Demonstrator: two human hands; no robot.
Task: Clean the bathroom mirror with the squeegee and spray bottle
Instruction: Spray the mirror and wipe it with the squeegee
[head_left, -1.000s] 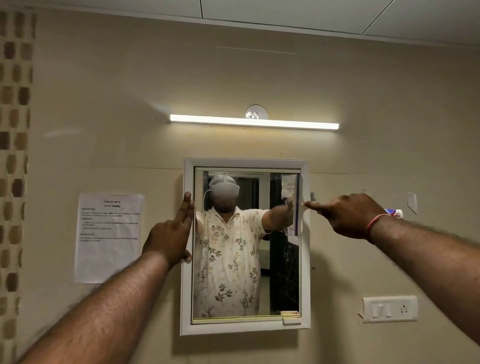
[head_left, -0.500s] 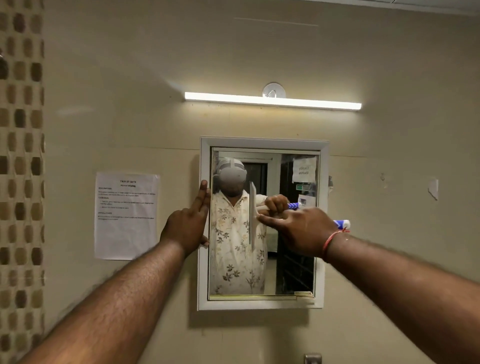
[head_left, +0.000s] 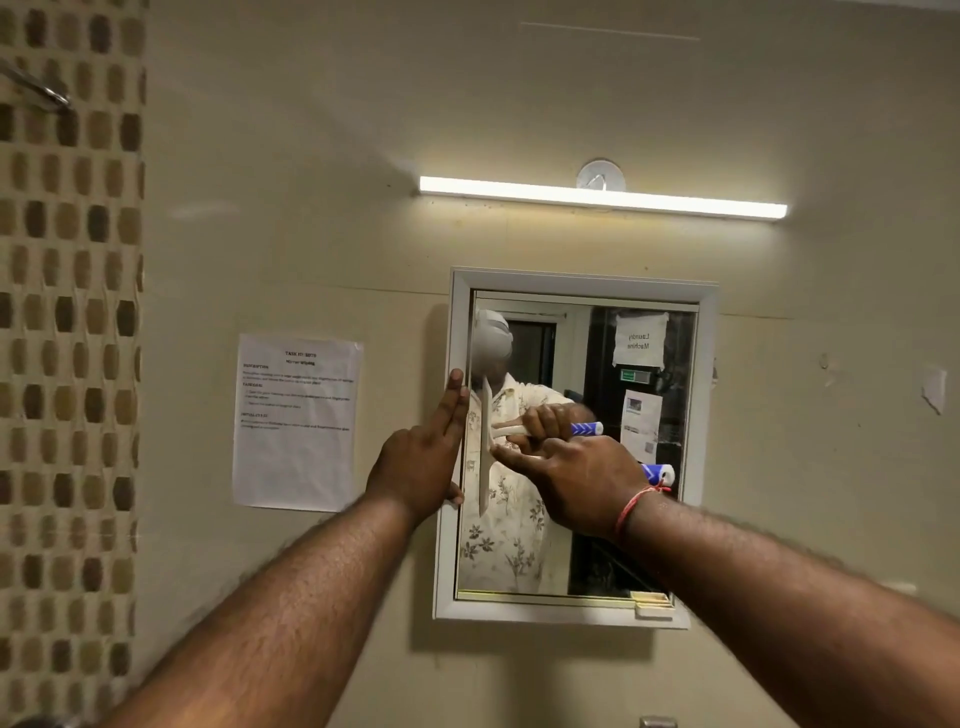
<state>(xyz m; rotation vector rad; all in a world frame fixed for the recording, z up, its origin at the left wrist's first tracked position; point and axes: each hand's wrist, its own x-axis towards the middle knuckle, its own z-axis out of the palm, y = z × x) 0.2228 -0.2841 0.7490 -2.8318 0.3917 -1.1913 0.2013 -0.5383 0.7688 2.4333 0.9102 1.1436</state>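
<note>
A white-framed mirror (head_left: 597, 525) hangs on the beige wall. My right hand (head_left: 576, 480) grips a squeegee (head_left: 484, 457) with a white blade and a blue-and-white handle. The blade stands upright against the glass near the mirror's left edge. The handle's end sticks out past my wrist. My left hand (head_left: 418, 457) lies flat on the mirror's left frame, fingers straight and pointing up. No spray bottle is in view. The glass reflects a person in a floral shirt, the hand and the squeegee.
A lit tube light (head_left: 602, 200) runs above the mirror. A printed paper sheet (head_left: 296, 421) is taped to the wall left of it. Brown mosaic tiles (head_left: 67, 338) cover the far left. A small holder (head_left: 652, 605) sits at the frame's lower right corner.
My right hand has swept the squeegee across the glass from the right edge to the left edge. My left hand has stayed on the frame. The view has shifted, so the mirror sits further right.
</note>
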